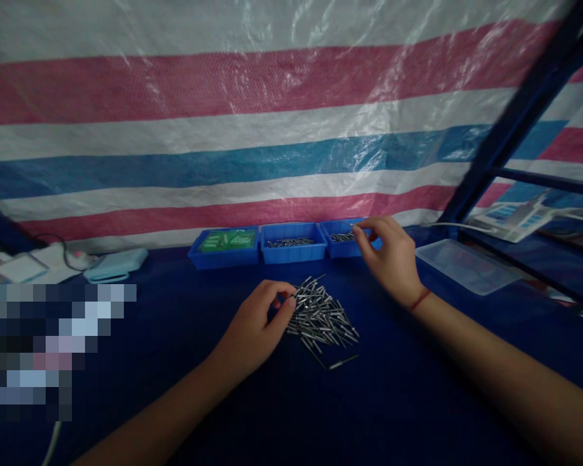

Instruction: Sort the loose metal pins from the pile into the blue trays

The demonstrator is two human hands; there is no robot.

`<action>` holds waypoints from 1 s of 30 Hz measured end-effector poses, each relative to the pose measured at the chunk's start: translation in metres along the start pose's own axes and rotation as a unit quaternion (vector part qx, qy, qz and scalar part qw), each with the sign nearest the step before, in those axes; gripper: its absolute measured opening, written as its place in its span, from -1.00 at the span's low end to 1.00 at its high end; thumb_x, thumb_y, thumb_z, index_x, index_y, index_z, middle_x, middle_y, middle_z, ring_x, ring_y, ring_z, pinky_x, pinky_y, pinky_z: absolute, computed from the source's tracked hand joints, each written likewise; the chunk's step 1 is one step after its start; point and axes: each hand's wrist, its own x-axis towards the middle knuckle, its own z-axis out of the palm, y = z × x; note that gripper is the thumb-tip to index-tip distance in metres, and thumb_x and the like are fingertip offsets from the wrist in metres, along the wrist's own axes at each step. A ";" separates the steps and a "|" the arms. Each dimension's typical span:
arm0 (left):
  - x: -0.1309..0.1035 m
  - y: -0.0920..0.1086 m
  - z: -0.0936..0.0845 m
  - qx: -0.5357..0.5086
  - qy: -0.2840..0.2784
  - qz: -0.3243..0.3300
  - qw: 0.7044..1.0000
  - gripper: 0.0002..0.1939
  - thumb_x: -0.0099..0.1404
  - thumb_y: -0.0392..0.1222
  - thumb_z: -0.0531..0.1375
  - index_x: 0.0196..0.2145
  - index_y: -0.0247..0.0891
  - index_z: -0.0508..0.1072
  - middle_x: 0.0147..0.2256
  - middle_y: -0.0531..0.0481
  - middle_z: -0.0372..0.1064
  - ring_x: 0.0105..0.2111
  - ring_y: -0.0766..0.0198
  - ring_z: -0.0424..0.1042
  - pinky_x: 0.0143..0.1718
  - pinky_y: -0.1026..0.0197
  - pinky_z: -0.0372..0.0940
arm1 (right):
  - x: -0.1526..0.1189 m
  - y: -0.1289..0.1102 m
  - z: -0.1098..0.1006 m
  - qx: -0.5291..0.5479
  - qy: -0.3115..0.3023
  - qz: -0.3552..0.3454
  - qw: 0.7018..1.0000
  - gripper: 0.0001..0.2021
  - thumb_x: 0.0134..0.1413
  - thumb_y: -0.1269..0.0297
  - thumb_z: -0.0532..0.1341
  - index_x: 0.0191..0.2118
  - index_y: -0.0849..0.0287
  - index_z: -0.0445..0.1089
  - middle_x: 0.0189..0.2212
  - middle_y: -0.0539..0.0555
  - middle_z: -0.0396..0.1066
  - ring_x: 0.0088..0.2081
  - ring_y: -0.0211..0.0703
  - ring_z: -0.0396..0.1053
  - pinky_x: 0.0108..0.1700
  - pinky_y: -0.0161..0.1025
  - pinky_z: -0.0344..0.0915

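Note:
A loose pile of silver blind rivets [320, 314] lies on the dark blue table. At its left edge is my left hand [252, 323], thumb and index finger pinched together at the rivets; what sits between the tips is too small to make out. My right hand [388, 252], with a red cord at the wrist, is raised over the front of the right blue bin [337, 251]. Its thumb and forefinger pinch a small thin piece, seemingly a rivet. More rivets lie in that bin, partly hidden by the hand, and in the middle blue bin [294, 254].
The left blue bin [223, 260] contains green-and-white packets. A translucent plastic lid [466, 265] lies to the right, beside a blue metal frame [505, 123]. A light blue case [119, 264] and a white cable are at the left. Striped sheeting [272, 155] hangs behind.

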 end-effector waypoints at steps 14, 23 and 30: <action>0.010 -0.013 -0.032 0.126 -0.204 0.077 0.968 -0.83 0.21 -0.14 0.16 -0.24 -0.21 0.40 -0.19 -0.04 0.27 -0.21 0.19 0.35 -0.10 0.10 0.23 | -0.017 -0.037 -0.015 0.076 -0.182 0.001 0.980 -0.78 0.09 0.33 0.10 -0.15 0.27 0.35 -0.22 0.16 0.38 -0.29 -0.12 0.36 -0.17 -0.12 0.33; 0.014 -0.020 -0.031 0.107 -0.232 0.108 0.961 -0.91 0.27 -0.21 0.14 -0.26 -0.20 0.41 -0.18 -0.03 0.27 -0.14 0.20 0.32 -0.06 0.11 0.21 | -0.033 -0.089 -0.039 0.155 -0.335 -0.131 0.920 -0.81 0.13 0.38 0.08 -0.15 0.20 0.36 -0.22 0.13 0.39 -0.18 -0.11 0.36 -0.11 -0.11 0.33; 0.017 -0.022 -0.029 0.083 -0.213 0.112 0.967 -0.89 0.29 -0.28 0.10 -0.37 -0.25 0.40 -0.20 -0.02 0.26 -0.18 0.26 0.33 -0.07 0.16 0.21 | -0.033 -0.081 -0.029 0.157 -0.368 -0.108 0.910 -0.83 0.15 0.37 0.08 -0.18 0.20 0.38 -0.30 0.10 0.38 -0.23 -0.14 0.35 -0.15 -0.14 0.32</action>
